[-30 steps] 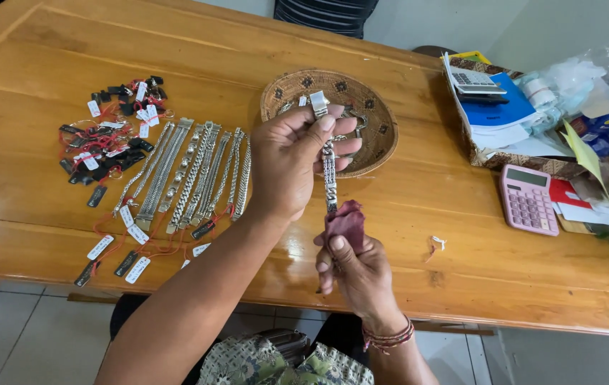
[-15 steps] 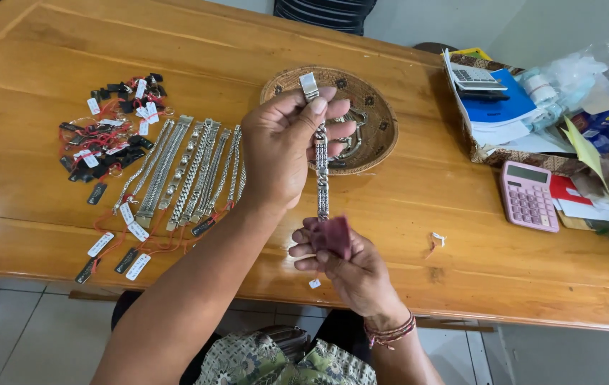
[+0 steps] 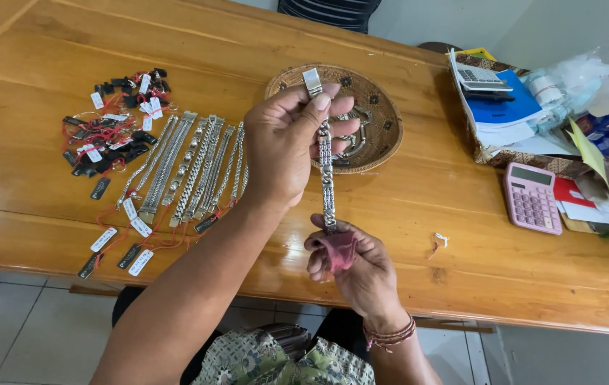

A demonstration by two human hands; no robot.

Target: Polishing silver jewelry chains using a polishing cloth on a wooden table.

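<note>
Your left hand (image 3: pixel 286 146) pinches the silver chain bracelet's (image 3: pixel 327 178) top | your right hand (image 3: pixel 351 260) pinches its bottom through a maroon cloth (image 3: pixel 338 249) | held over the table's near edge (image 3: pixel 490 310); bare wood right of it.

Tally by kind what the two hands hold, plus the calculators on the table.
bracelet: 1
cloth: 1
calculators: 2
Total: 4
</note>
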